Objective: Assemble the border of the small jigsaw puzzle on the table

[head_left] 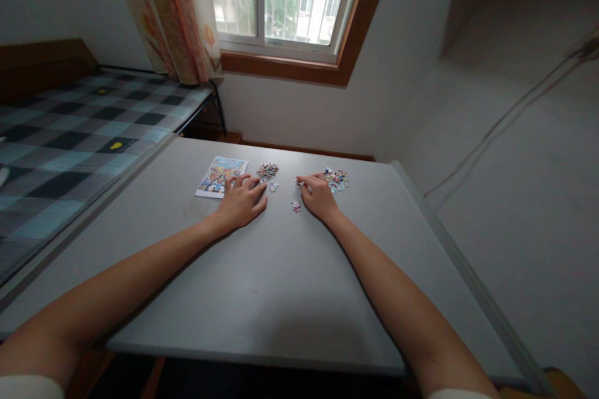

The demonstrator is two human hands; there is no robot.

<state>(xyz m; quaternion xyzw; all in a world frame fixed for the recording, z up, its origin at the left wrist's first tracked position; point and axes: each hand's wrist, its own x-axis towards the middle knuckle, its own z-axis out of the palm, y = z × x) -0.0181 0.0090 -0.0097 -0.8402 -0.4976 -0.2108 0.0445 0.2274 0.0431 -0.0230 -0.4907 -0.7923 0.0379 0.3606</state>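
My left hand rests on the table with its fingers spread, partly over the lower right side of a colourful printed picture sheet. Just beyond its fingertips lie a heap of jigsaw puzzle pieces and a few loose pieces. My right hand is closed, thumb and forefinger pinched at a small puzzle piece that the fingers partly hide. Behind its knuckles spreads a second heap of pieces. A small pinkish cluster of pieces lies below the right fingertips.
The pale grey table has a raised strip along its right edge, near the wall. To the left stands a bed with a checked cover. A barred window and a patterned curtain are at the back.
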